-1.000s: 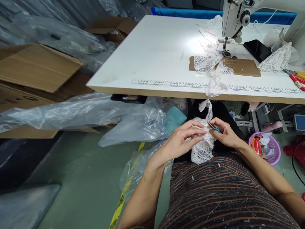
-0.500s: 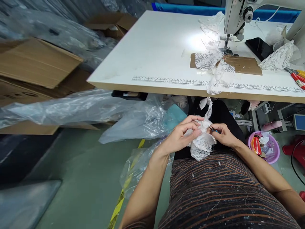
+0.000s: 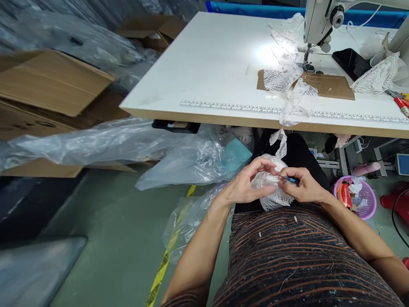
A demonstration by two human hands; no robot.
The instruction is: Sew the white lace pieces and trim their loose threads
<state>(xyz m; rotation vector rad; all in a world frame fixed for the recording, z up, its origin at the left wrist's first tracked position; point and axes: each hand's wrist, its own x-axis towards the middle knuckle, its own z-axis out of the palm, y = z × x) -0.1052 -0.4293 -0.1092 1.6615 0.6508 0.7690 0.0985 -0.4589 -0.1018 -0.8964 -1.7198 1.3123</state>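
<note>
White lace fabric (image 3: pixel 276 198) lies bunched over my lap, and a narrow strip of it runs up to the table edge. My left hand (image 3: pixel 247 181) grips the lace from the left, fingers curved over its top and thumb on its lower part. From the right, my right hand (image 3: pixel 303 185) pinches small blue-and-dark thread snips (image 3: pixel 290 180), whose thin tip points left at the lace near my left fingertips. The tip's exact contact with the lace is too small to tell. More lace (image 3: pixel 283 79) lies on the table by the sewing machine's needle.
Ahead stands a white table (image 3: pixel 191 68) with a printed ruler and a sewing machine (image 3: pixel 319 21). A brown cardboard piece (image 3: pixel 332 85), a black phone (image 3: pixel 351 63) and red-handled pliers (image 3: pixel 402 104) lie on it. Cardboard boxes (image 3: pixel 54 85) and plastic sheeting (image 3: pixel 188 162) are left, a pink basket (image 3: pixel 369 204) right.
My right hand has turned and shifted slightly, so more of the snips shows. My left fingers have arched, and the lace is bunched differently. The view has shifted slightly.
</note>
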